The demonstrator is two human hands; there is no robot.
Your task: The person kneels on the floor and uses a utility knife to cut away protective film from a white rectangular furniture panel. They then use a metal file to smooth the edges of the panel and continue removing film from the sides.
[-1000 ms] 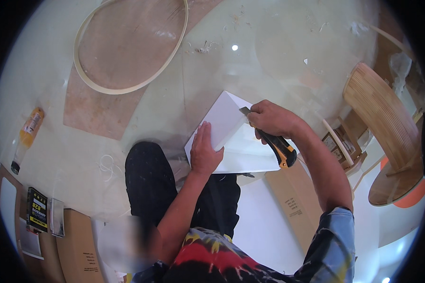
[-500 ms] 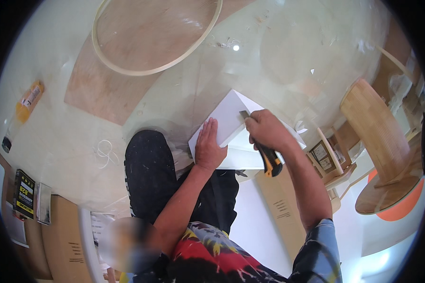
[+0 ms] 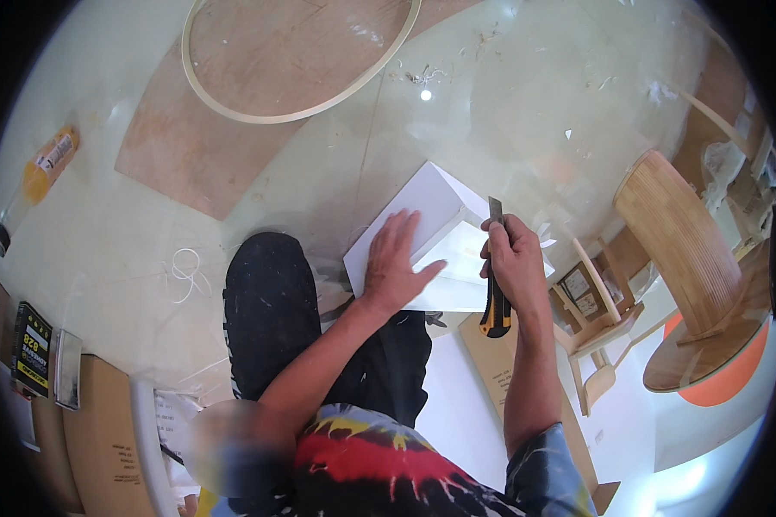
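Note:
A white angular box-like piece (image 3: 457, 189) stands in front of me, its inner side bright and its upper left face flat. Across that face lies my left hand (image 3: 394, 263), fingers stretched and thumb spread toward the edge. My right hand (image 3: 516, 258) is wrapped round a black and yellow utility knife (image 3: 495, 312), held upright just right of the piece. The knife's blade sticks out above my fingers, pointing away from me and apart from the white surface.
A pale oval ring (image 3: 272, 118) rests on a brown sheet (image 3: 181, 177) ahead. An orange-capped bottle (image 3: 47, 168) lies far left. To the right stand a curved wooden panel (image 3: 677, 233) and a small wooden chair-like frame (image 3: 608, 323). Cardboard boxes (image 3: 108, 439) sit at lower left.
My right hand has drawn the knife away from the white piece, to the right, turning it more upright. My left hand has slid slightly further along the face, its thumb now spread.

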